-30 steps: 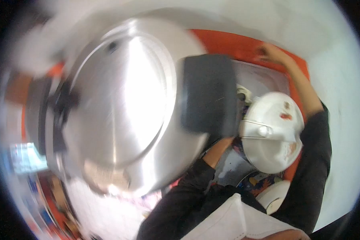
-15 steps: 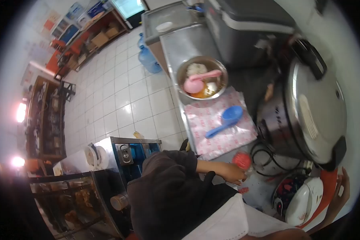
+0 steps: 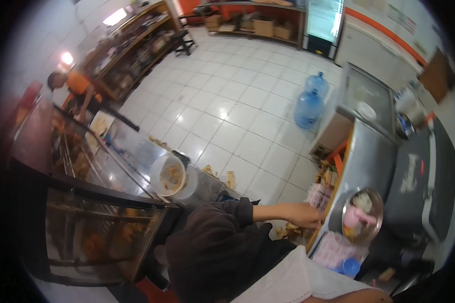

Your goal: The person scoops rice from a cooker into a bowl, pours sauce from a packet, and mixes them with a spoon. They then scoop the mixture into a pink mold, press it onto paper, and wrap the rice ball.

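My left hand (image 3: 304, 215) reaches out from a dark sleeve to the front edge of the metal counter (image 3: 366, 156). Its fingertips are blurred and point down at that edge; I cannot tell whether they hold anything. Just beyond the hand is a pink-patterned bundle (image 3: 320, 196), below the counter top. On the counter stands a metal bowl (image 3: 378, 198) with rice and a pink ladle (image 3: 358, 217) in it. Beside the bowl lies pink-patterned wrapping paper (image 3: 333, 248), with a blue scoop (image 3: 350, 266) on it. My right hand is out of view.
A dark grey cooler box (image 3: 412, 177) stands behind the bowl. Blue water jugs (image 3: 308, 108) are on the tiled floor. To the left are a glass display case (image 3: 91, 237) and a white tub (image 3: 168, 175). A person in orange (image 3: 78, 85) stands at the far left.
The view has swung left and up. My left hand has left the red item on the counter and is at the counter's front edge. My right hand has gone out of view.
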Available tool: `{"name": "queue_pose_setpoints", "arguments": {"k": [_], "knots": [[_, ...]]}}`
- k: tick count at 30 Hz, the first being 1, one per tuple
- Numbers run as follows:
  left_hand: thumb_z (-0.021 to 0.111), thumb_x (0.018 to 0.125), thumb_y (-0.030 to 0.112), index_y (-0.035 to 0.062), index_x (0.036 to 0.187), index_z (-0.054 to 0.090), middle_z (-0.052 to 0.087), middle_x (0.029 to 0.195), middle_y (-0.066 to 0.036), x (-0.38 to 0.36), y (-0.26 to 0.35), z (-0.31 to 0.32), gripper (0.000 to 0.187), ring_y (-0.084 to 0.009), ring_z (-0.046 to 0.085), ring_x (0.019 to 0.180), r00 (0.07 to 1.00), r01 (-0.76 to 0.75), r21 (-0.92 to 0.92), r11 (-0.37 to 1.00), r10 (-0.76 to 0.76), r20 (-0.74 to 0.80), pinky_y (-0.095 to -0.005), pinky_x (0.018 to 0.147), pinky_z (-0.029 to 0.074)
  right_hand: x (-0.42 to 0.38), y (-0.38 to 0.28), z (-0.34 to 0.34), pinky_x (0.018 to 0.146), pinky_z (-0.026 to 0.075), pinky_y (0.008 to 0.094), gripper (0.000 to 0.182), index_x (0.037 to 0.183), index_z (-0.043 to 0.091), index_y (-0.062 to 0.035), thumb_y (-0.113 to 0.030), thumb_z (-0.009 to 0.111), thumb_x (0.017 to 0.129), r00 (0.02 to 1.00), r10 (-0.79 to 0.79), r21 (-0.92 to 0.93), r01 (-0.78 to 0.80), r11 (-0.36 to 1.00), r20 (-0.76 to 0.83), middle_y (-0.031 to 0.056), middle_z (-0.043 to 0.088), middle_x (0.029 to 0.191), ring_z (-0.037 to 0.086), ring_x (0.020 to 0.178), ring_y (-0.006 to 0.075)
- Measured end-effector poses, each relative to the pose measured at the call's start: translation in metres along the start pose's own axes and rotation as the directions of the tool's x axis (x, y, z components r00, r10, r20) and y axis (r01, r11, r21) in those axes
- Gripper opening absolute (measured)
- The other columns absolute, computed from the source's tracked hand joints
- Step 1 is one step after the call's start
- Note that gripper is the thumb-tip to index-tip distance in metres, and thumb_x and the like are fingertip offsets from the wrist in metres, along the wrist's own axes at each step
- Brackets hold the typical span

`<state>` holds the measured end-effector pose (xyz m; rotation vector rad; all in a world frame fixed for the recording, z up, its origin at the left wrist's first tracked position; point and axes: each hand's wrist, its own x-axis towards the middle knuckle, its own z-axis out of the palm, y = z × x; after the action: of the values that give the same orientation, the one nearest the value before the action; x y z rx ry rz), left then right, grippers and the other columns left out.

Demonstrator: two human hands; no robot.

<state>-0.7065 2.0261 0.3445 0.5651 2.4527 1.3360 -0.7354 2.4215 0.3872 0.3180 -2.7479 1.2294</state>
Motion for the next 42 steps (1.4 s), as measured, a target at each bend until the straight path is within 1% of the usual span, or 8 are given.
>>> {"name": "queue_pose_setpoints", "arguments": {"k": [6,11,13,21,23,29,38,42], "knots": [[0.055,0.085,0.021,0.004,0.091,0.056,0.06,0.085,-0.011,-0.045,-0.041,-0.077,0.018,-0.0292,0.058,0.08,0.947,0.032,0.036,0.999,-0.019,-0.321,-0.0384,0.07,0.044,0.086,0.013,0.134,0.077,0.049,0.0268,0.033,0.125,0.047,-0.0033,-0.016,0.045,0.094,0.942,-0.129,0.174,0.077,0.982,0.309,0.0142,0.056,0.112,0.057,0.099,0.0196],[0.056,0.085,0.02,0.0017,0.09,0.058,0.059,0.084,-0.012,-0.038,-0.06,-0.083,0.019,-0.0276,0.058,0.079,0.964,0.024,-0.112,0.993,-0.052,-0.26,-0.038,0.069,0.044,0.13,-0.094,0.163,0.082,0.047,0.0301,0.034,0.125,0.047,-0.0041,-0.011,0.048,0.091,0.95,-0.283,0.104,0.27,0.957,0.134,0.0158,0.05,0.121,0.056,0.1,0.0216],[0.056,0.086,0.021,0.0011,0.091,0.058,0.059,0.083,-0.013,-0.02,-0.067,-0.084,0.021,-0.0276,0.058,0.079,0.979,0.001,-0.13,0.992,-0.028,-0.201,-0.0382,0.069,0.044,0.148,-0.11,0.165,0.087,0.044,0.0344,0.038,0.12,0.054,-0.0056,-0.001,0.051,0.083,0.842,-0.538,-0.239,0.53,0.813,0.039,0.0143,0.047,0.123,0.05,0.111,0.027],[0.053,0.088,0.026,0.0008,0.093,0.058,0.059,0.089,-0.018,0.055,-0.085,-0.141,0.026,-0.0337,0.056,0.084,0.997,-0.009,-0.125,0.992,-0.001,-0.079,-0.0397,0.074,0.043,0.194,-0.057,0.186,0.091,0.04,0.0374,0.006,0.078,0.056,0.0009,-0.001,0.054,0.073,0.981,-0.147,0.148,0.166,0.975,-0.129,0.0148,0.046,0.125,0.048,0.112,0.0315],[0.056,0.086,0.022,0.0017,0.089,0.057,0.059,0.086,-0.015,0.079,-0.098,-0.154,0.021,-0.0315,0.056,0.081,0.984,-0.009,-0.048,0.999,0.0,-0.18,-0.0381,0.073,0.044,0.214,-0.073,0.187,0.088,0.042,0.0334,0.01,0.084,0.058,0.0008,0.004,0.053,0.076,0.969,-0.213,-0.161,0.192,0.968,-0.122,0.0138,0.047,0.122,0.051,0.107,0.0268],[0.065,0.079,0.012,0.0001,0.084,0.055,0.058,0.082,-0.011,0.125,-0.117,-0.223,0.017,-0.0274,0.058,0.077,0.994,-0.05,-0.227,0.973,0.027,-0.103,-0.0352,0.069,0.045,0.304,-0.113,0.24,0.093,0.032,0.0394,0.009,0.08,0.06,-0.0086,-0.01,0.063,0.072,0.968,-0.248,-0.319,0.224,0.921,-0.038,0.0073,0.052,0.114,0.046,0.108,0.0292],[0.058,0.085,0.022,0.0006,0.083,0.058,0.058,0.084,-0.012,0.136,-0.219,-0.315,0.021,-0.0312,0.057,0.077,0.995,0.092,-0.098,0.991,-0.089,0.038,-0.0371,0.069,0.044,0.378,-0.08,0.443,0.099,0.031,0.0417,0.06,0.125,0.039,-0.0055,-0.019,0.068,0.073,0.993,0.015,-0.088,-0.005,0.996,0.118,0.0164,0.043,0.124,0.039,0.118,0.0343],[0.053,0.088,0.025,0.0024,0.086,0.058,0.059,0.084,-0.013,0.095,-0.258,-0.408,0.024,-0.0321,0.058,0.075,0.939,0.131,-0.058,0.99,-0.142,-0.314,-0.0382,0.068,0.045,0.403,-0.094,0.511,0.097,0.033,0.042,0.055,0.119,0.043,-0.0064,-0.021,0.069,0.072,0.972,0.13,0.042,-0.14,0.989,0.197,0.0154,0.046,0.119,0.042,0.114,0.0336]]}}
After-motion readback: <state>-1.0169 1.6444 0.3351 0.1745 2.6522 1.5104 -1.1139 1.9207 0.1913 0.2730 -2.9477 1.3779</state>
